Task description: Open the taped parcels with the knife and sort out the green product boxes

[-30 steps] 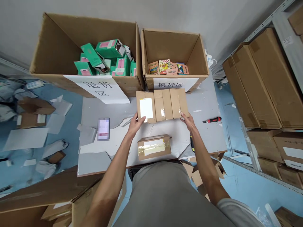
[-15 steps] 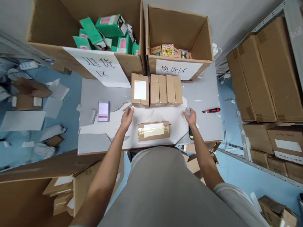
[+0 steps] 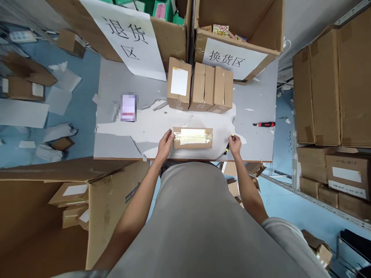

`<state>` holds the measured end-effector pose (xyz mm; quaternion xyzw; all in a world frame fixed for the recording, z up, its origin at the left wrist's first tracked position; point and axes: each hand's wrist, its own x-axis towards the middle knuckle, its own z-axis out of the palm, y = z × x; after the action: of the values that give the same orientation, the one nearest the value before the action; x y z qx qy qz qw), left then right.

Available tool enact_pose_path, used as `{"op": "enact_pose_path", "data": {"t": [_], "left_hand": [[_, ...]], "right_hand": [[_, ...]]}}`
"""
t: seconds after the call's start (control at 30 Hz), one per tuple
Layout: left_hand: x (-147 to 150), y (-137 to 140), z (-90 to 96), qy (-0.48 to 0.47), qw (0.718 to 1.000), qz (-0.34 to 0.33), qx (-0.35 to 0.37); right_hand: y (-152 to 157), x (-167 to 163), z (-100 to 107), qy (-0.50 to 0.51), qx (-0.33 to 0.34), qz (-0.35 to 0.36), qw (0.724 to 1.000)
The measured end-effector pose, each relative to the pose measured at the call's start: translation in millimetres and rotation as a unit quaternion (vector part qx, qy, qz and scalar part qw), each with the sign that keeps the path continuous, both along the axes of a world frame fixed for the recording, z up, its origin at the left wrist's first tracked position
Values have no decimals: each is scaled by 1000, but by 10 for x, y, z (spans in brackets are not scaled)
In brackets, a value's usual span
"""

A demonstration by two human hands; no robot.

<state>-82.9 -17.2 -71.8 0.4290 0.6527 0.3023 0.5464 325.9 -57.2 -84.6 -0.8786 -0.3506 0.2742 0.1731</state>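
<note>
Our left hand (image 3: pixel 165 146), loosely open, is right at one end of the brown carton (image 3: pixel 193 146); our right hand (image 3: pixel 235 145) pinches a black-and-yellow tool (image 3: pixel 227 149), slanting back toward us. Between our hands, the carton's long axis runs crosswise; glossy tape covers its white label (image 3: pixel 193 133).

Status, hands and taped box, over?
Left hand at left end of taped box. Right hand holding black-and-yellow tool. Three cartons beyond box, not touching it.

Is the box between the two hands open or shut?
The box is shut: shiny tape runs along its top.
</note>
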Motion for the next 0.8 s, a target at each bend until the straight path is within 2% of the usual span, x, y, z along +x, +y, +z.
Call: {"op": "enact_pose_path", "data": {"t": [0.07,0.17,0.3,0.43,0.57,0.7,0.8], "left_hand": [[27,-20,24,-27,1000,5,-4],[87,-98,30,-62,998,7,-12],[219,-297,43,-67,998,-7,-12],[297,-499,85,-79,997,-21,-11],[225,-597,103,-76,997,-32,4],[109,-581,72,-46,995,-38,80],[56,-514,14,-9,988,-53,147]], "right_hand": [[19,-282,31,62,23,22,998],[-20,-704,119,180,77,62,979],[-111,-984,301,157,84,97,979],[-142,-1008,447,102,59,119,986],[-125,-964,536,103,44,141,984],[-75,-858,704,64,45,185,980],[10,-825,918,11,53,279,959]]}}
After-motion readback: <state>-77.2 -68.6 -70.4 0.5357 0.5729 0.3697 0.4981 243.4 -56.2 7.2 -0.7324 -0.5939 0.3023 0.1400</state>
